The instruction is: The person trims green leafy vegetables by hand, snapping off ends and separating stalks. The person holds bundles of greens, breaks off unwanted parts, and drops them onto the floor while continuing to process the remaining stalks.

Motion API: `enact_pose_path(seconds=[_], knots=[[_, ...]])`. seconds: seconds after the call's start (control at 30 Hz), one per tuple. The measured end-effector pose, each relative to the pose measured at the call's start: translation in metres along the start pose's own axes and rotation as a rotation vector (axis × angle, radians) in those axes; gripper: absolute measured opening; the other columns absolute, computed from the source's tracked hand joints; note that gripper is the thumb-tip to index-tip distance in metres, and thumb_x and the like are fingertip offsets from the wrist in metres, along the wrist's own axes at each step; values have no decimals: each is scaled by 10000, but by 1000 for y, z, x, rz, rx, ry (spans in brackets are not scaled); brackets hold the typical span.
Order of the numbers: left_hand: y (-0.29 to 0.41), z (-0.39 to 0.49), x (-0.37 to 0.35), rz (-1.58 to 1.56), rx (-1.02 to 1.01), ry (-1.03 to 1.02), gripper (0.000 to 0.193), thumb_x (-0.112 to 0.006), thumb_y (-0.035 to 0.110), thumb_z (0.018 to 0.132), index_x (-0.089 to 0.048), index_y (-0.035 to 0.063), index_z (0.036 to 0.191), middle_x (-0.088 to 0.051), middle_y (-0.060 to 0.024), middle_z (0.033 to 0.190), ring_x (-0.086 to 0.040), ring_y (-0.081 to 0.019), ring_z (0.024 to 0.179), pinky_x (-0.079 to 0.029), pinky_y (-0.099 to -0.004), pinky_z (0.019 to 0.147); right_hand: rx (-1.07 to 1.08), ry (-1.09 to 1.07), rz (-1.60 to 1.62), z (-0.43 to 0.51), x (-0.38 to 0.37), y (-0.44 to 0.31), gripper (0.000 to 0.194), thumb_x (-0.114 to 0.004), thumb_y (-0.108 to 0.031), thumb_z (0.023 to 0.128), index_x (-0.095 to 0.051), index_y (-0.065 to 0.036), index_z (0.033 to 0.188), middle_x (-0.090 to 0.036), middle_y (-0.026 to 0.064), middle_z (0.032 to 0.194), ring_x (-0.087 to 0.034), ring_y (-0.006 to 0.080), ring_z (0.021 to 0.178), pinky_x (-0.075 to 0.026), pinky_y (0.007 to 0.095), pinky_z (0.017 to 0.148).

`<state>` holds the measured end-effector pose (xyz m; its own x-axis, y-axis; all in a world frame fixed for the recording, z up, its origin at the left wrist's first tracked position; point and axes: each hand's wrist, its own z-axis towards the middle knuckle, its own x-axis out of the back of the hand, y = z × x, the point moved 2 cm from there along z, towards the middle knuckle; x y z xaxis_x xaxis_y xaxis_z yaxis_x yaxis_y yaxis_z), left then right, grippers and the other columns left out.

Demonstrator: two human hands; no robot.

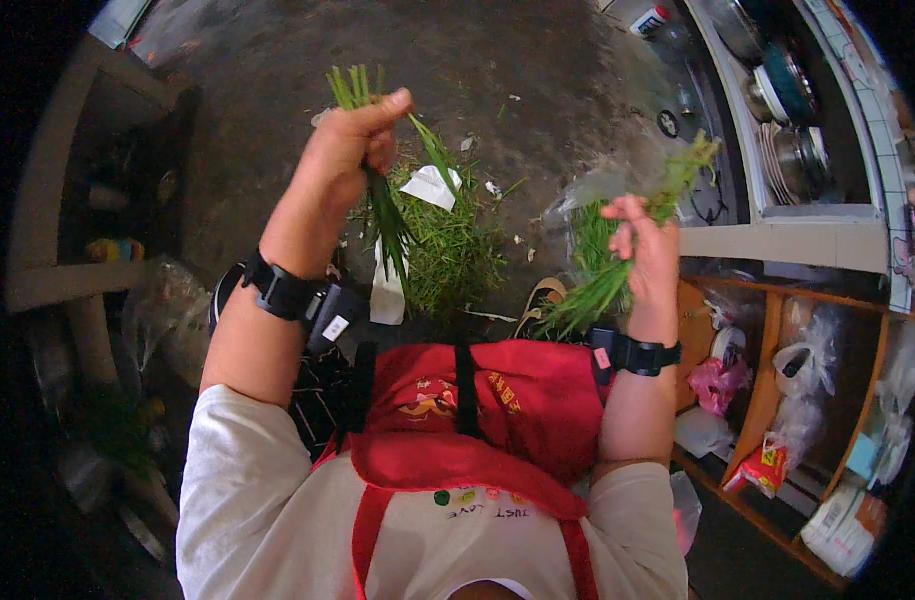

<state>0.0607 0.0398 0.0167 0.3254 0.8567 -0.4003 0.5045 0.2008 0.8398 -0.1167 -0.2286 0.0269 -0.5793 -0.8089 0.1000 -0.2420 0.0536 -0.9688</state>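
My left hand (360, 142) is raised on the left, closed around a bunch of long green stalks (388, 217); cut-looking pale ends stick up above the fist and dark leaves hang below. On the right, my right hand (645, 247) grips another green bunch (592, 300), its tangled, yellowish end (690, 169) pointing up. Between and below the hands, a pile of loose green stalks and leaves (457, 262) lies on the floor, with a white paper scrap (431, 186) on top. More greens (588, 232) lie in or beside a clear plastic bag (588, 187), partly behind my right hand.
Pale scraps dot the dark floor (502, 97). On the right stand a shelf with stacked bowls and pots (795, 161) and a wooden rack (772, 337) holding plastic bags. A crumpled clear bag (172, 307) is at the left by a cabinet. A red apron (495, 397) covers my lap.
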Motion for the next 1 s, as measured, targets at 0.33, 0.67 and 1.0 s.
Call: enact_pose_path(seconds=[0.33, 0.67, 1.0], knots=[[-45, -3, -53, 72, 100, -114, 222, -624, 292, 776, -575, 78, 805, -333, 60, 476, -277, -65, 407, -183, -242, 404, -179, -384, 53, -20, -88, 8, 178, -609, -138, 773, -584, -2, 885, -592, 52, 664, -379, 59, 373, -335, 210, 365], [-53, -11, -60, 222, 106, -260, 257, -669, 288, 729, -572, 64, 809, -391, 51, 516, -304, -61, 426, -207, -234, 404, -199, -416, 146, -17, -82, 7, 117, -596, -131, 772, -577, -17, 761, -593, 71, 650, -380, 60, 359, -328, 201, 359], [-47, -3, -46, 108, 69, -78, 191, -660, 198, 734, -596, 37, 814, -400, 45, 487, -306, -59, 400, -207, -233, 386, -204, -451, 68, -18, -78, 10, 156, -582, -153, 775, -570, 3, 779, -589, 87, 682, -392, 63, 379, -363, 214, 406]])
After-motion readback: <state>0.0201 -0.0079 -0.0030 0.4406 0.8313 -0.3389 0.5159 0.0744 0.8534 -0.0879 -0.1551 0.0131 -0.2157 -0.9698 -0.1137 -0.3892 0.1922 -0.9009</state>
